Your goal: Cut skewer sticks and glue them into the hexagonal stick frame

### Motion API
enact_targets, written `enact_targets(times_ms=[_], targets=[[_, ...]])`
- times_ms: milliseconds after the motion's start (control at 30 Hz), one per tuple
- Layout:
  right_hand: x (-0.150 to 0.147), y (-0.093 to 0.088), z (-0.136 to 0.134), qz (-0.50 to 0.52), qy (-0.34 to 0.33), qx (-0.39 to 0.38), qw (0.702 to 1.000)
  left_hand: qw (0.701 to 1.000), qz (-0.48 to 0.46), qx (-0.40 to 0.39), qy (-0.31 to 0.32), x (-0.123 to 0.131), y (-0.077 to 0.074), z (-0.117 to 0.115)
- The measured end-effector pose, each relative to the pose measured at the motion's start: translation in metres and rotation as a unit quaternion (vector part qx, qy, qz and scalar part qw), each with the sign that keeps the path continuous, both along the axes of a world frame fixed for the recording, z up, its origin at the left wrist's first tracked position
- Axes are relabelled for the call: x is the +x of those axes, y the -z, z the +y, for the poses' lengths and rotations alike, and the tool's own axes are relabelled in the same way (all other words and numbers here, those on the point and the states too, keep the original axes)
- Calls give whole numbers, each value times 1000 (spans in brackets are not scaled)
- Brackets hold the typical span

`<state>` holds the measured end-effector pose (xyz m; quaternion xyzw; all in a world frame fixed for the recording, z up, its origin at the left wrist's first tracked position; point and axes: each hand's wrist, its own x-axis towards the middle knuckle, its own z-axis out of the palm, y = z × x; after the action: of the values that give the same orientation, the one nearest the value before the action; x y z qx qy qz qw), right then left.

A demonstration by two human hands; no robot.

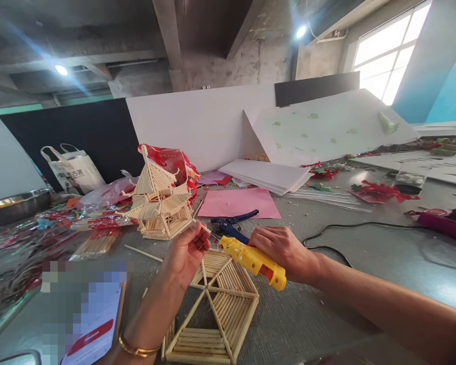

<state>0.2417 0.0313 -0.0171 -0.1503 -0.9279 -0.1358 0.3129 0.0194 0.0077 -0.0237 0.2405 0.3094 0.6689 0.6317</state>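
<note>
My left hand [186,256] pinches a short pale wooden stick [202,227] between thumb and fingers. My right hand [279,249] grips a yellow hot glue gun [251,259], its nozzle pointing left, close to the end of the stick. Below both hands lies a many-sided panel of wooden sticks [237,309], with spokes meeting at its middle; some wedges are filled with rows of sticks, while others show the table through. Just behind the glue gun rest blue-handled cutters [233,223]. Farther back on the left stands a tiered stick pavilion model [159,203] with a pointed roof.
Bundled sticks [97,243] and plastic wrapping crowd the left side, near a phone [95,324]. Pink paper [239,202] and stacked white boards [268,175] lie behind. A black cable [338,225] runs right toward a purple tool [444,223].
</note>
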Motion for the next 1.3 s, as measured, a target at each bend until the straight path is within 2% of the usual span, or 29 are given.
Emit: enact_targets(times_ms=[567, 867, 933, 1000, 1067, 1100, 1133, 1200, 1267, 1300], targets=[[1, -1, -2, -12, 13, -2, 1000, 1000, 15, 8, -1, -1, 1, 1], [-1, 1, -3, -9, 16, -19, 1000, 1000, -2, -14, -16, 4, 0, 2], [0, 5, -2, -8, 30, -6, 1000, 1000, -7, -11, -14, 3, -2, 1], [1, 4, 4, -6, 53, 39, 998, 1000, -18, -8, -14, 1, -5, -1], [0, -12, 14, -6, 85, 112, 990, 999, -36, -7, -19, -1, -8, -2], [-1, -29, 21, -11, 108, 152, 982, 999, -44, -7, -21, -3, -9, -1], [-4, -51, 27, -8, 137, 189, 972, 999, -49, -6, -22, -4, -10, 0], [-13, -108, 36, -3, 234, 223, 946, 999, -44, 1, -24, -8, -12, 2], [-24, -168, 41, 24, 326, 252, 911, 999, -9, 18, -33, -11, -14, 4], [-28, -192, 42, 26, 351, 270, 896, 999, 23, 32, -36, -14, -15, 2]])
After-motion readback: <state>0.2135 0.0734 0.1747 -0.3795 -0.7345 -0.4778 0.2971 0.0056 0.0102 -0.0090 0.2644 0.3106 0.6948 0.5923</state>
